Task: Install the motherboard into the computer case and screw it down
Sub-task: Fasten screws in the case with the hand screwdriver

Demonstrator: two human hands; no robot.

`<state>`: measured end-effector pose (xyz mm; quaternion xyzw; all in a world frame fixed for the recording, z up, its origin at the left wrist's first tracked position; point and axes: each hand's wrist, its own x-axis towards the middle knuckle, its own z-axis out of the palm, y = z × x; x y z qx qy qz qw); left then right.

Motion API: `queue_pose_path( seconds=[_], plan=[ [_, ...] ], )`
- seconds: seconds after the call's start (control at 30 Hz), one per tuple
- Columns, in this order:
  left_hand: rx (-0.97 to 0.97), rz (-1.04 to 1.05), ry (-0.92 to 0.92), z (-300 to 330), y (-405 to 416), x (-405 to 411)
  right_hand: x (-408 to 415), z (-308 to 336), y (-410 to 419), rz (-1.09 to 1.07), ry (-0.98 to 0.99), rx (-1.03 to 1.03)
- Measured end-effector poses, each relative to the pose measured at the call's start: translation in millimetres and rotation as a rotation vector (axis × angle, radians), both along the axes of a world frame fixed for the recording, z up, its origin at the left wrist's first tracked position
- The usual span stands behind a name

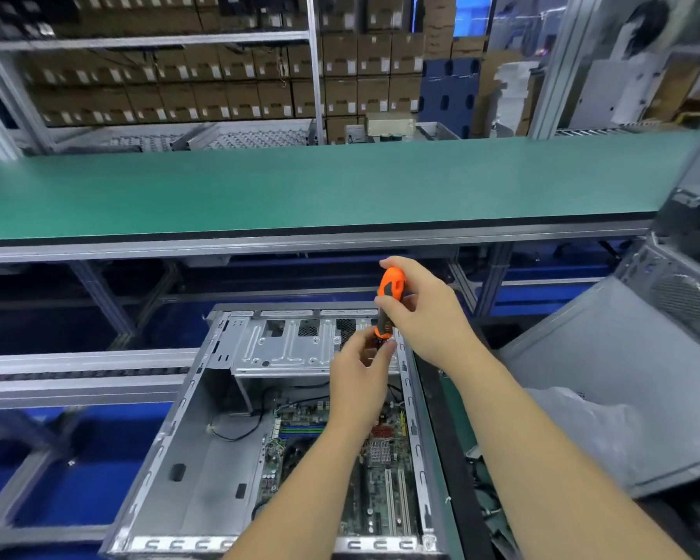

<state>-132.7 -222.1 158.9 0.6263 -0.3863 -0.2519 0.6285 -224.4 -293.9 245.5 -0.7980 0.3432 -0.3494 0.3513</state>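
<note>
An open grey computer case lies on its side below me. The green motherboard lies inside it, on the right half, partly hidden by my forearms. My right hand grips the orange and black screwdriver by its handle, held upright above the case's drive bay. My left hand pinches the lower end of the screwdriver with its fingertips. The tip and any screw are hidden behind my fingers.
A long green bench top runs across behind the case. A grey case panel and another computer case stand at the right. Shelves of cardboard boxes fill the background. Black cables lie inside the case.
</note>
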Motion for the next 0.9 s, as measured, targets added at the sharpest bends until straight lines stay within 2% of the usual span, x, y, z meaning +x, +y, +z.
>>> queue_pose_path(
  seconds=[0.17,0.5,0.6,0.77,0.9],
  plan=[
    [0.014,-0.08,-0.034,-7.4,-0.9,10.6,0.4,-4.3,7.1,0.01,0.001,0.029],
    [0.194,-0.217,-0.052,-39.0,23.8,34.1,11.5,-5.9,26.1,0.009,-0.052,0.064],
    [0.213,-0.238,-0.052,-48.0,32.1,38.5,16.2,-7.0,34.2,0.04,-0.016,0.072],
    [0.136,-0.207,-0.085,-42.8,32.3,38.8,25.6,14.4,53.8,0.034,-0.085,-0.081],
    [0.185,-0.223,-0.166,-45.1,31.2,42.2,24.2,64.8,60.9,0.018,-0.222,-0.221]
  ],
)
